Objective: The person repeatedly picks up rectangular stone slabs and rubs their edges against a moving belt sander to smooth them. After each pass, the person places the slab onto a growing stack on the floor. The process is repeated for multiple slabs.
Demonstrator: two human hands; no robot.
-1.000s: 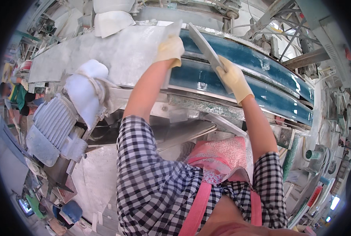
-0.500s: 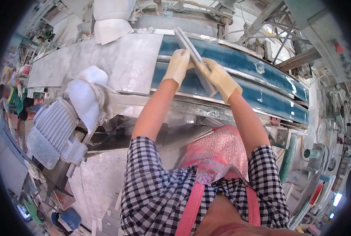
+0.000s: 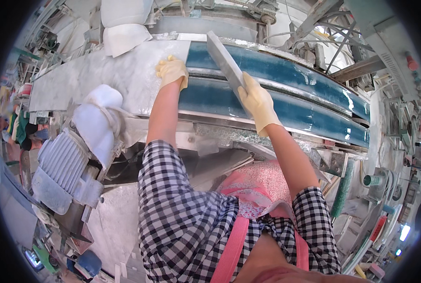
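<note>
My right hand (image 3: 257,101), in a cream rubber glove, grips a long flat grey strip (image 3: 225,62) near its lower end. The strip is tilted over the blue conveyor belts (image 3: 286,101), its far end pointing up and left. My left hand (image 3: 171,71), in a matching glove, rests on the pale wet-looking surface (image 3: 106,75) just left of the belts. Its fingers are partly spread and bent, with nothing visible in them.
A dusty ribbed motor (image 3: 64,155) and a white plastic-wrapped part (image 3: 97,115) stand at the left, below the pale surface. A white cover (image 3: 125,35) hangs at the far side. A metal beam (image 3: 359,73) crosses at the far right.
My left hand has let go of the grey strip and moved left onto the pale surface. The strip, now in my right hand alone, has turned to show more of its flat face.
</note>
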